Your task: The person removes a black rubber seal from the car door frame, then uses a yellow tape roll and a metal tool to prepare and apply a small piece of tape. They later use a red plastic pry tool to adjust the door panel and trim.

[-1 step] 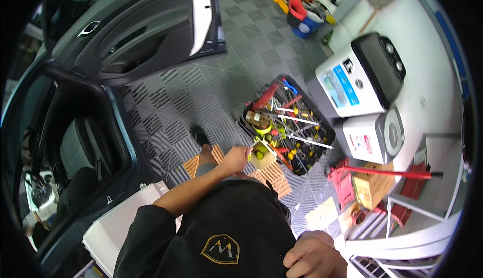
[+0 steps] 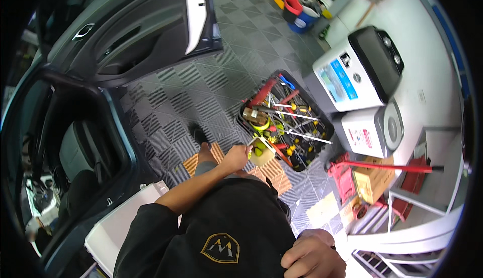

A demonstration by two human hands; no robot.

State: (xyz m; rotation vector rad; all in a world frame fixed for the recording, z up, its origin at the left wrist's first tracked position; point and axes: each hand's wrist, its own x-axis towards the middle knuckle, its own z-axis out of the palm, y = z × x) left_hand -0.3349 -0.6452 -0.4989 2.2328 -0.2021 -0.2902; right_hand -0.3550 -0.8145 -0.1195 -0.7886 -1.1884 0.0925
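My left hand point(image 2: 235, 158) reaches out past my dark shirt, its fingers closed at the left rim of a small cream open-topped box point(image 2: 264, 158). Some yellow-green pieces lie inside that box, too small to name. Just beyond it on the floor stands a black tool bin point(image 2: 328, 127) full of screwdrivers, long metal rods and other hand tools. Close to the camera at the lower right, my right hand point(image 2: 316, 258) has its fingers curled in; whatever they might hold is hidden.
An open car door point(image 2: 146, 31) and a car seat point(image 2: 78, 147) are on the left. Beside me stands a white chest point(image 2: 121, 227). A white washing machine point(image 2: 347, 79), a second white appliance point(image 2: 365, 137) and a red floor jack point(image 2: 342, 182) line the right. Buckets point(image 2: 302, 19) stand far off.
The view has shifted slightly, so the tool bin and appliances sit a little higher and further left. Both hands keep their hold and place.
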